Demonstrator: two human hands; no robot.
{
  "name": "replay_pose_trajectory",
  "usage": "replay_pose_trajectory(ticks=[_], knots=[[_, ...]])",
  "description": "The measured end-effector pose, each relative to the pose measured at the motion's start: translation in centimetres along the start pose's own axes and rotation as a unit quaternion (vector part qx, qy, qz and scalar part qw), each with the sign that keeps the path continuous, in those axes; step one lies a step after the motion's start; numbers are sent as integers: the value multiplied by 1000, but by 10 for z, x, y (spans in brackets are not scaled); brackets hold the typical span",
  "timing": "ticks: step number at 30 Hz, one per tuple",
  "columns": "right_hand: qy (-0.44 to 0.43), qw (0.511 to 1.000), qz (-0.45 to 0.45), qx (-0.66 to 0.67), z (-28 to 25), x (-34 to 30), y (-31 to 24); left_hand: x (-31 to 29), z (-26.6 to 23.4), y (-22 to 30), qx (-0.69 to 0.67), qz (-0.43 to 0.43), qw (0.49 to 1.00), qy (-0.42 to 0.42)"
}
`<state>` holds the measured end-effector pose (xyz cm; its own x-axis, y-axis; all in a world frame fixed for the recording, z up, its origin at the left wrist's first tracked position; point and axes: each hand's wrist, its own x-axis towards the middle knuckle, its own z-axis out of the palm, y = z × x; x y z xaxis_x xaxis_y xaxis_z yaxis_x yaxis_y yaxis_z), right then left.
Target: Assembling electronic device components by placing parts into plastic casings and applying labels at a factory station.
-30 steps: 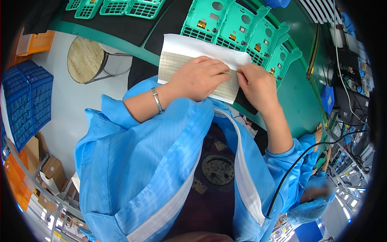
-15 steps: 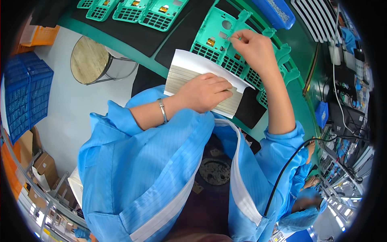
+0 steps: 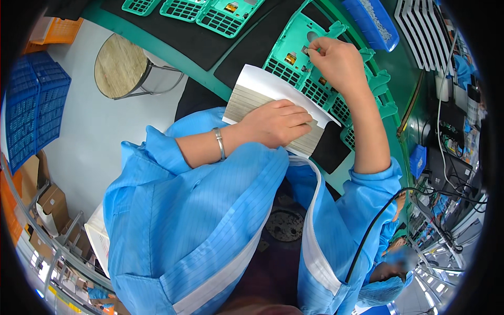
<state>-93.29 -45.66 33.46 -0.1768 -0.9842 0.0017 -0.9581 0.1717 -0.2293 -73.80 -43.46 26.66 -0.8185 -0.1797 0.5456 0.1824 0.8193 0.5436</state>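
Note:
My left hand (image 3: pixel 275 123) lies palm down on a white-backed sheet of beige-grey strips (image 3: pixel 252 100), fingers together and fairly flat; its thumb is hidden. The sheet rests at the near table edge, its far white border curling up. Beyond it lies a green plastic housing (image 3: pixel 297 34) with grid openings, a round hole and a small amber-coloured part. Over this housing my right hand (image 3: pixel 341 63) is closed in a pinch, fingertips beside a small rectangular cutout. What the pinch holds, if anything, is too small to make out. More green housings (image 3: pixel 362 86) stand partly behind my right forearm.
Several green housings (image 3: pixel 226 18) lie on a black mat at the far left. A blue bin of small white pieces (image 3: pixel 370 23) is at the back right. A round stool (image 3: pixel 121 65) and blue crates (image 3: pixel 37 105) stand left. A co-worker (image 3: pixel 388 278) sits at lower right.
The whole view has shifted, so the table things appear farther right. My right fingertips have moved a little left across the housing, closer to the rectangular cutout. The left hand stays on the sheet.

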Motion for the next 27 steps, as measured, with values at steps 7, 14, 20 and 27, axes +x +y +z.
replay_pose_trajectory(ticks=[7, 14, 20, 27], knots=[[-6, 999, -14, -31, -3, 2, -7, -1, -1, 0, -2, -5, 1000, 2], [9, 997, -43, -63, 1, -2, -7, -2, 3, 2, 2, -2, 1000, 9], [30, 997, -22, -63, -3, -15, -6, 1, 1, 3, -10, 1, 1000, -3], [202, 927, 209, 237, -34, -100, 20, -5, -2, 0, -83, -22, 996, -24]])
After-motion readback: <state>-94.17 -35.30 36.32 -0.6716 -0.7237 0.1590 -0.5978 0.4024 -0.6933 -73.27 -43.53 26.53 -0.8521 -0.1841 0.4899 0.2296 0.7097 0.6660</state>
